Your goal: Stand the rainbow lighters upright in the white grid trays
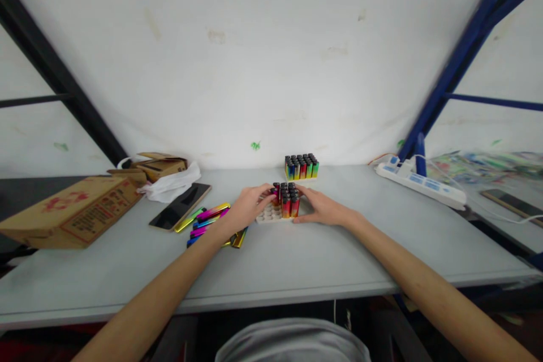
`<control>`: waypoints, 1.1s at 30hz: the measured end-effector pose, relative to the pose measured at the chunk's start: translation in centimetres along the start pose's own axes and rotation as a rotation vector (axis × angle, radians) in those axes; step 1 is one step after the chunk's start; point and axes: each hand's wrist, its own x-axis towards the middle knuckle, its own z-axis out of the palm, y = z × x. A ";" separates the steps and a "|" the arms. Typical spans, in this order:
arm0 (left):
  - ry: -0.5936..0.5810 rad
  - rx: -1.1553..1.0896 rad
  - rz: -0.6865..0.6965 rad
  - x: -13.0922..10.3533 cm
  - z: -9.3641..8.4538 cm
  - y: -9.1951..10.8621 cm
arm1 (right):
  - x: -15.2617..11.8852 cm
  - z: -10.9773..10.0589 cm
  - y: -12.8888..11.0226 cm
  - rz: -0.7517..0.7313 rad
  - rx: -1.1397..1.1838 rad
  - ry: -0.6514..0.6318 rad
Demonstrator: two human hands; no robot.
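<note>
Rainbow-coloured lighters [288, 199] with black tops are stood upright in a white tray [271, 214], and both hands are gathered at this tray near the middle of the tabletop [297, 260]. The left hand [248, 206] is laid at the tray's left side, its fingertips pinched narrowly on one lighter at the left edge of the standing group. The right hand [322, 208] is rested against the tray's right side, fingers flattened and loosely spread, with nothing seen enclosed in its grip. The right part of the tray is filled with lighters; the round sockets on its left and front are seen bare.

Just beyond the tray, toward the wall, a second tray of lighters [301, 167] is set, fully packed and apart from both hands. To the left of the left wrist, loose lighters [207, 219] in metallic rainbow colours are strewn flat on the tabletop, some partly hidden under the forearm. Further left a dark phone [180, 206] is laid flat, with a crumpled white cloth [169, 185] behind it and a brown cardboard box [72, 212] at the left edge. Well to the right, a white power strip [422, 184] is laid slantwise along the tabletop.
</note>
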 end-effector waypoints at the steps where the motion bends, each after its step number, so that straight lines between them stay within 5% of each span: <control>1: 0.012 -0.009 -0.014 0.0 0.2 -0.2 | 0.0 0.0 0.1 -0.004 0.005 0.001; 6: 0.065 0.057 -0.055 0.0 -0.2 -1.0 | 0.0 0.1 0.2 0.004 0.014 0.001; 11: 0.022 0.268 -0.026 -0.1 -5.1 -2.0 | 0.0 0.0 0.2 0.031 -0.004 -0.012; 18: -0.151 0.404 -0.472 -2.1 -11.2 -3.2 | -0.1 -0.1 0.1 0.029 -0.013 -0.015; 22: -0.258 0.331 -0.561 -3.0 -11.9 -3.6 | -0.1 -0.2 0.0 0.020 -0.018 -0.014; 27: -0.297 0.444 -0.496 -2.7 -11.5 -3.7 | -0.2 -0.2 0.1 0.019 -0.012 -0.012; 33: 0.028 0.371 -0.282 -1.9 -11.0 -2.8 | -0.2 -0.1 0.1 0.033 0.008 -0.006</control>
